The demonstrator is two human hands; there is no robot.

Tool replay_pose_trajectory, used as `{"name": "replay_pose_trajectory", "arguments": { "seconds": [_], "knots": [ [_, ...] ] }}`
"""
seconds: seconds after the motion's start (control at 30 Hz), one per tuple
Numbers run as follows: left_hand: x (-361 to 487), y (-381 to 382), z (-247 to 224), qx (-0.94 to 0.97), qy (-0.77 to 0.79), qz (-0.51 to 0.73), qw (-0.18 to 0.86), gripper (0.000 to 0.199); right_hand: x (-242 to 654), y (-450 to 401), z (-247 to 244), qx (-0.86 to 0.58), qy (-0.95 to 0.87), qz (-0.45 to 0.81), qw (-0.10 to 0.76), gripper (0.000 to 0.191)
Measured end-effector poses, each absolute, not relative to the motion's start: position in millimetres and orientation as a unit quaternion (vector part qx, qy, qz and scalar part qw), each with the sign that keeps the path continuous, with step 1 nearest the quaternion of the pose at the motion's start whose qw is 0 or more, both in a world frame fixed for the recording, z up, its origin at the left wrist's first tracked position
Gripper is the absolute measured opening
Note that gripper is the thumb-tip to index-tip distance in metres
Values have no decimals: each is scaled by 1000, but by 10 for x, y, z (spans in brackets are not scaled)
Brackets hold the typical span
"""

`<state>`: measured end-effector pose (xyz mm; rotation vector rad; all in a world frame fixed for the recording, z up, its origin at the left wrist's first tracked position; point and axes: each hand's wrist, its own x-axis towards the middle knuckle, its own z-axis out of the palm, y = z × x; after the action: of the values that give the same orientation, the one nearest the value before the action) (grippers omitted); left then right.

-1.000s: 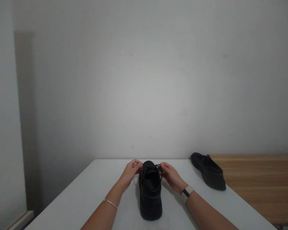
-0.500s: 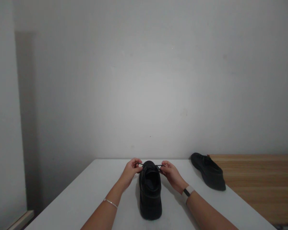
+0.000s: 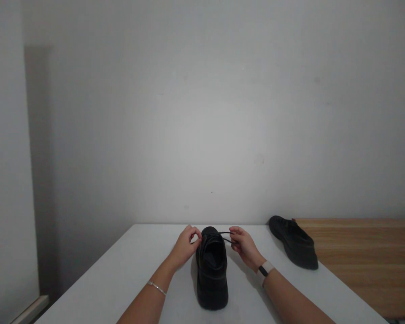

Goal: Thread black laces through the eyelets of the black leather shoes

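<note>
A black lace-up shoe (image 3: 212, 288) rests on the white table, heel toward me and toe toward the wall. My right hand (image 3: 245, 246), with a light band on its wrist, pinches the black shoelace (image 3: 225, 232). Two strands of it run from the front of the shoe opening to those fingers. At the shoe's upper left edge, the thumb and forefinger of my left hand (image 3: 186, 245) are pressed together in a ring. What lies between those fingertips is too small to make out.
Another black shoe (image 3: 293, 240) lies at the table's back right edge, beside a wood-grain panel (image 3: 364, 265). The white table (image 3: 121, 274) meets a plain grey wall (image 3: 205, 135) at the back.
My right hand has drawn slightly right, and its two lace strands show longer. The lace stretched to my left hand no longer shows; those fingertips have closed in on the shoe's edge.
</note>
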<state>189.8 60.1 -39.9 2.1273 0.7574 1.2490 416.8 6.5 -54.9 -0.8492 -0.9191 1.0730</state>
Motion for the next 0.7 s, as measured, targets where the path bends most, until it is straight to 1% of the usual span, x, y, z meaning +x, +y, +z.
{"name": "replay_pose_trajectory", "arguments": {
  "seconds": [0.17, 0.27, 0.5, 0.6, 0.7],
  "knots": [
    [1942, 647, -464, 751, 277, 500, 332, 2, 4084, -66, -485, -394, -471, 519, 594, 38],
    [1962, 717, -494, 706, 281, 531, 376, 8, 4060, -102, -459, -401, -498, 521, 565, 40],
    [1927, 851, -475, 521, 274, 593, 549, 22, 4103, -26, -514, -418, -499, 473, 593, 37],
    [1891, 851, -422, 436, 245, 608, 616, 14, 4130, 22, -561, -419, -476, 456, 624, 36],
    [1846, 839, -371, 362, 218, 617, 664, 6, 4170, 79, -604, -409, -439, 446, 664, 38]
  ]
}}
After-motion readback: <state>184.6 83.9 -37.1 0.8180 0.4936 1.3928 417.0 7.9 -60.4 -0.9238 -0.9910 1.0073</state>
